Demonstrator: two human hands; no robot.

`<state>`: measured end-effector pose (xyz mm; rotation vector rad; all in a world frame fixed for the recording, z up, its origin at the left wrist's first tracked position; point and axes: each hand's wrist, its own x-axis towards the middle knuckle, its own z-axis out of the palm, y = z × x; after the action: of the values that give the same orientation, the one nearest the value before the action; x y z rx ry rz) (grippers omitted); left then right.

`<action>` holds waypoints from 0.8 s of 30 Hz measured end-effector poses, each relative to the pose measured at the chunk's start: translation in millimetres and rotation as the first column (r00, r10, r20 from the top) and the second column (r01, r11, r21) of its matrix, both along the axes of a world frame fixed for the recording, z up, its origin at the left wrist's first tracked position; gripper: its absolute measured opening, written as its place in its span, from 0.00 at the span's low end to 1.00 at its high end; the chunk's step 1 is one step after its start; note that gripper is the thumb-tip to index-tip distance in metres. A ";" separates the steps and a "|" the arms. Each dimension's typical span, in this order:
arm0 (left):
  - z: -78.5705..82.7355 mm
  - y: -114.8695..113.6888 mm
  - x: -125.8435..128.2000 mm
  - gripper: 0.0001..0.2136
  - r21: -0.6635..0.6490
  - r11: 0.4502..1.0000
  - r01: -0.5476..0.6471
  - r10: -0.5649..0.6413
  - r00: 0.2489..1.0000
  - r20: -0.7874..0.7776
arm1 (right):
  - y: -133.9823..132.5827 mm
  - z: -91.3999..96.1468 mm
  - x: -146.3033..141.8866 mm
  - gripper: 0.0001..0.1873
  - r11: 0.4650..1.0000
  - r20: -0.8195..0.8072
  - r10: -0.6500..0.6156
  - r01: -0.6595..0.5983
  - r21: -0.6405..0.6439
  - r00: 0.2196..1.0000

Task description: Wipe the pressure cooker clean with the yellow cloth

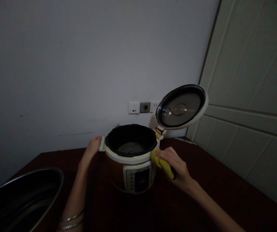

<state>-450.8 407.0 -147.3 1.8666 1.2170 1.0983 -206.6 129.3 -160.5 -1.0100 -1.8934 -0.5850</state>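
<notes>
An electric pressure cooker [115, 166] stands upright on the dark table, its control panel [138, 178] facing me. Its round lid [184, 108] is raised and tilts to the right on the hinge. Inside, the black cavity shows the metal base, with no inner pot in it. My left hand [94, 144] is closed around the white side handle [102, 144] at the cooker's left. My right hand [175, 164] grips a yellow cloth [162, 163] and presses it against the right front of the white rim. Part of the cloth is hidden under my fingers.
A large dark metal basin [58, 177] stands at the lower left, near my left forearm. Behind the cooker, wall sockets [133, 108] sit on the pale wall. A panelled door [244, 129] rises along the right side of the dark red table [196, 161].
</notes>
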 end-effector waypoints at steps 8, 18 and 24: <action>-0.3 0.3 -0.6 0.12 -0.006 1.000 0.022 -0.022 1.000 0.005 | 20.9 21.6 51.4 0.18 0.956 -0.110 -0.278 0.286 0.067 0.954; -4.6 3.9 -0.8 0.12 0.015 1.000 -0.007 0.007 1.000 0.017 | 35.0 7.2 55.8 0.19 0.989 -0.108 -0.142 0.138 -0.049 0.984; -4.9 4.3 -1.3 0.13 0.029 1.000 -0.006 0.006 1.000 0.011 | 8.9 1.9 4.1 0.24 0.998 -0.099 -0.063 0.063 -0.001 0.993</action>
<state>-452.2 411.3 -152.2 1.8772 1.2071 1.1339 -202.6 138.2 -158.6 -1.0809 -1.7797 -0.5630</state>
